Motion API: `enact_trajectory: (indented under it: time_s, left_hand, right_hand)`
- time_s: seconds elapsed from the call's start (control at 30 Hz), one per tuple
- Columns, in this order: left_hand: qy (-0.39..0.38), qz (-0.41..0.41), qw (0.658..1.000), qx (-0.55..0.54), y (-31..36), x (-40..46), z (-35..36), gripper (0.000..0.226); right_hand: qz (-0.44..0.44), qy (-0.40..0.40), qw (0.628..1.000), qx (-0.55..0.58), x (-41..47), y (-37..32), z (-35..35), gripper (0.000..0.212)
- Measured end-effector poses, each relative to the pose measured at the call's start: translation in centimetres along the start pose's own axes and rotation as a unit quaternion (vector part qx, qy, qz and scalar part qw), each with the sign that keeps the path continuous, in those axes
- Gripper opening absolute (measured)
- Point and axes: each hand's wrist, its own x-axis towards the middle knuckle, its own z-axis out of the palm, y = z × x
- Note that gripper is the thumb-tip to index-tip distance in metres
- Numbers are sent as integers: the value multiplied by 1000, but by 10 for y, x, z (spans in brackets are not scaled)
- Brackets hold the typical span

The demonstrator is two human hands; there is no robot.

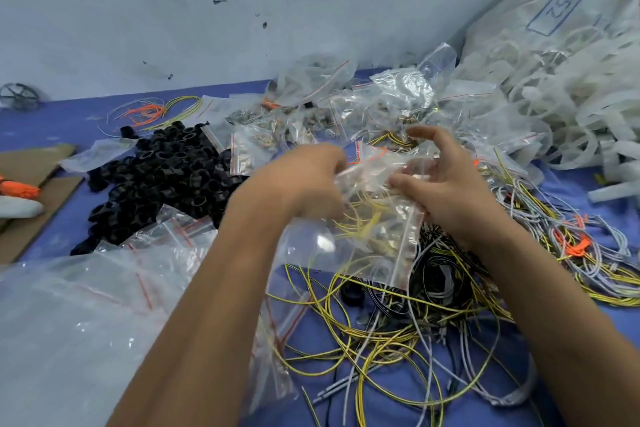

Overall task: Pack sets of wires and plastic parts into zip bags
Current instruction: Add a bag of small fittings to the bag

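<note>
Head-worn view, angled down, close over table (571, 374)

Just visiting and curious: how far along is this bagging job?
Done: filled clear zip bags piled by the wall. In hand: left hand and right hand hold a clear zip bag containing yellow wire. Left: black plastic rings, loose yellow and grey wires.

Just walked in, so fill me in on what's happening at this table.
A person is packing parts into small clear bags. Both hands, left hand and right hand, grip one zip bag that already has yellow wires inside. Black plastic rings are piled to the left, loose wires lie tangled underneath, and filled bags are heaped behind on the blue table.
</note>
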Motion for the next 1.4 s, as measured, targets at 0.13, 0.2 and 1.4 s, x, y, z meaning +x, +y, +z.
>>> enact_trajectory:
  time_s: [0.13,0.2,1.4]
  left_hand:
    - [47,-51,984,-161,-35,-2,-17,23]
    - [42,-60,957,-282,-56,-9,-25,19]
    - [-44,50,931,-359,11,21,47,57]
  right_hand:
    - [18,9,996,85,0,-4,-6,47]
    - [21,22,992,123,1,-4,-5,30]
    - [2,-6,996,90,-3,4,16,52]
